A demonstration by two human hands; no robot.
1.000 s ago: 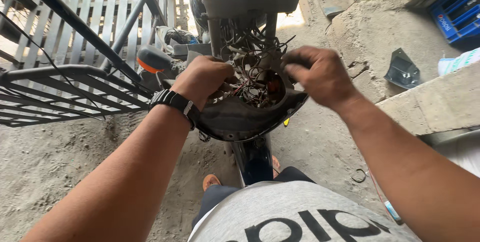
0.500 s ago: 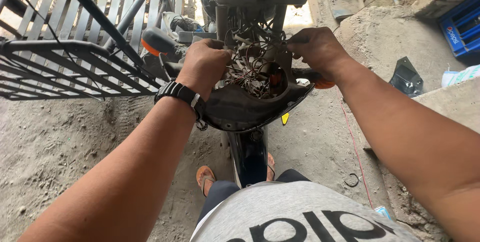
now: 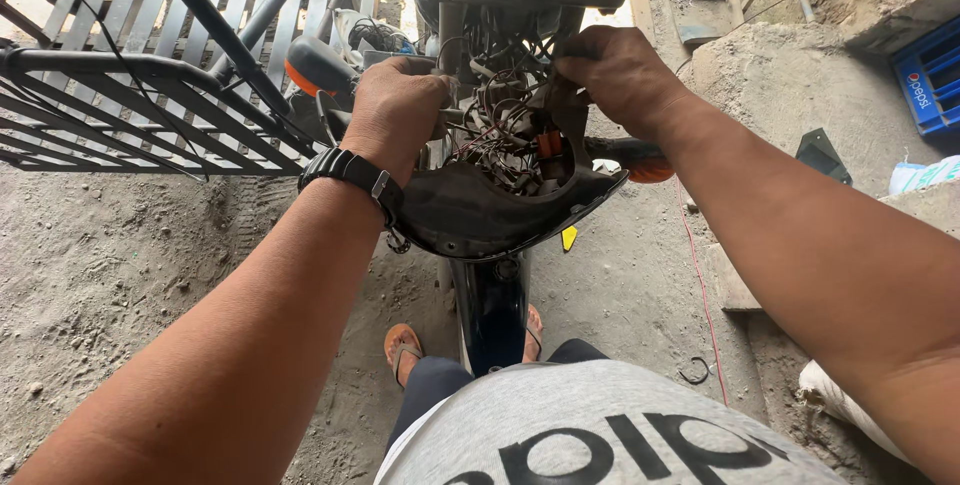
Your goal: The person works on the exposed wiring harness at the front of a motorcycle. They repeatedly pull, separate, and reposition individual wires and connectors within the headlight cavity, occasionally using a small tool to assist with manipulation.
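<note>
A motorcycle stands in front of me with its black headlight shell [image 3: 480,220] open and a tangle of wires [image 3: 500,145] showing inside. My left hand [image 3: 395,110], with a black wristwatch [image 3: 350,177] on the wrist, is closed on the left side of the shell by the handlebar. My right hand [image 3: 615,75] grips wires and a black part at the upper right of the bundle. An orange connector [image 3: 548,143] sits among the wires. The orange turn signals [image 3: 640,167] stick out on both sides. The black front fender [image 3: 492,310] is below, between my feet.
A dark metal gate [image 3: 150,95] of bars stands close on the left. The ground is sandy dirt. A blue crate [image 3: 925,75] sits at the far right by concrete blocks. A red wire [image 3: 700,285] and a small metal ring [image 3: 693,373] lie on the ground to the right.
The view has shifted closer to the headlight. My right hand moved up and inward to the top of the wire bundle. My left hand stayed at the shell's left side.
</note>
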